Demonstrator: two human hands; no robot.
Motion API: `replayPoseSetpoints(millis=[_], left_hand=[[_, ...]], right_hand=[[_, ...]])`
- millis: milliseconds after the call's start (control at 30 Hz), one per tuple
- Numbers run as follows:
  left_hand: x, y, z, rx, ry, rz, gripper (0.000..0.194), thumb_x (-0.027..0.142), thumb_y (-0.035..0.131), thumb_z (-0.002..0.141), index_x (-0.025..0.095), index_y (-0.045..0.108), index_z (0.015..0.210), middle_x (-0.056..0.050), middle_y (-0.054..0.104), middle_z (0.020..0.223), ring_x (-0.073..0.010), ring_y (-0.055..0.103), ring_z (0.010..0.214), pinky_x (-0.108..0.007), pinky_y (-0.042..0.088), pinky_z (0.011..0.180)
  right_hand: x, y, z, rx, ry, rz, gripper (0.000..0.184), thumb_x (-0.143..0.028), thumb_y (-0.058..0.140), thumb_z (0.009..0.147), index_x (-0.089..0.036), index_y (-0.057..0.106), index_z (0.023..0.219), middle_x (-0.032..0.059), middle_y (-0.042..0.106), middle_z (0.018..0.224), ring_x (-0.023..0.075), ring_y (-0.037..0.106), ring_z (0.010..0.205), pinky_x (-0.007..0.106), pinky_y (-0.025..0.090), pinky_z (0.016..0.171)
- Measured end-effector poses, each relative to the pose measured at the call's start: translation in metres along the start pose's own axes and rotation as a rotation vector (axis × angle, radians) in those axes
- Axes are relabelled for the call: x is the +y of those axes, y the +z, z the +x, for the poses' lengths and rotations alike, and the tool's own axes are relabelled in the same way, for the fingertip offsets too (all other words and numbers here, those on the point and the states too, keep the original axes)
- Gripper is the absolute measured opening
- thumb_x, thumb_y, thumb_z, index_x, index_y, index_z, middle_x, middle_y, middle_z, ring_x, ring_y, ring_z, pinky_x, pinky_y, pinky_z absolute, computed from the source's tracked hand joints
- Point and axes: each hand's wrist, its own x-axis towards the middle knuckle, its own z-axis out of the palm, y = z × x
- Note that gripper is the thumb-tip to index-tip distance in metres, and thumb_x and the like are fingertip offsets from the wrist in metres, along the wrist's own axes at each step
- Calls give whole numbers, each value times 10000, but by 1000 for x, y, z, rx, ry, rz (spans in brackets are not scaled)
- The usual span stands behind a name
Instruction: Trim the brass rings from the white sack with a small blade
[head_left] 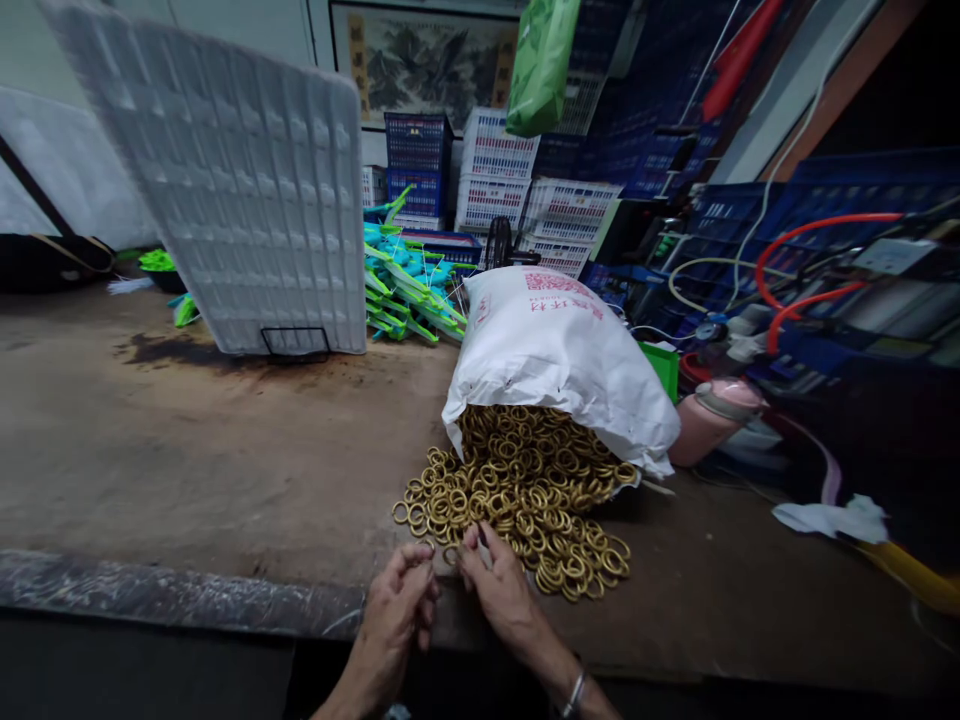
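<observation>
A heap of gold-coloured metal rings (510, 500) spills from the mouth of a white woven sack (547, 340) lying on the table. My left hand (401, 600) is at the near left edge of the heap, its fingers curled and pinched. A ring shows at its fingertips, but whether it is gripped I cannot make out. My right hand (501, 590) reaches to the front of the heap with thumb and fingers drawn together. Its fingertips touch the rings, and what is between them is hidden. One loose ring (450, 554) shows between the two hands.
A white ribbed plastic panel (255, 190) stands upright on the wooden table (225, 440) in a black wire stand. Behind are green and blue plastic parts (409, 280) and stacked crates (495, 165). At right are a pink bottle (716, 415) and red hoses (810, 240).
</observation>
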Motion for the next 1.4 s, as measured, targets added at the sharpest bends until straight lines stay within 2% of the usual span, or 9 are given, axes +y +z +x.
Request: replayPoseSetpoints(millis=[100,200,433,500,633,733,867,1033,1400], left_hand=[[-2,7,1,-75,-40,67,346,466,560,748,197,491,954,88,443,544,-26,280,361,-134,186,336],[-2,12,2,-114,-49,129,294,464,533,767,173,511,808,92,391,515,-22,211,360,-153,152,347],[-1,17,1,-145,221,337,292,418,576,745,151,532,636,33,473,582,-88,407,549,-189,332,523],[-1,17,1,-174,174,316,314,443,569,742,159,502,625,51,434,540,-71,361,487,-181,298,474],[-2,18,0,-259,-95,172,309,475,515,770,186,450,684,85,386,512,-29,185,357,-175,125,356],[-2,19,-2,-242,-149,131,283,458,528,770,187,451,741,79,416,549,-20,194,361,-166,98,356],[-1,20,-1,-211,-124,120,309,471,557,746,191,425,734,85,415,542,-16,208,360,-165,111,354],[-5,17,1,-177,-77,128,346,496,590,707,186,440,732,84,420,535,-23,241,385,-167,145,375],[-4,13,0,-128,91,251,397,545,582,680,181,432,633,71,417,496,-41,279,397,-183,195,392]], right_hand=[[8,-4,-6,-57,63,215,198,-400,439,794,-210,404,750,-88,398,498,79,347,439,188,292,447],[13,-5,-9,-93,78,242,234,-432,463,777,-206,415,741,-89,407,484,72,330,427,189,279,436],[10,-10,-10,-49,80,90,264,-446,473,745,-199,432,662,-73,392,510,81,347,475,198,302,466],[6,-11,-10,-17,73,45,249,-422,480,733,-195,436,640,-65,394,537,87,353,511,200,311,488],[1,-12,-11,8,54,34,225,-392,463,740,-193,445,637,-54,416,568,97,382,554,208,327,530],[4,-14,-12,-13,62,47,227,-369,395,794,-196,445,656,-54,428,537,100,396,524,211,331,527],[5,-16,-19,-5,-23,-217,180,-258,355,816,-197,465,687,-34,465,576,112,428,549,216,307,541],[2,-13,-29,-138,-121,-572,230,-64,379,673,-209,501,804,0,584,688,133,508,617,230,273,563],[-2,-8,-26,-192,-25,-812,349,-27,393,605,-187,498,896,28,626,746,164,558,676,247,256,567]])
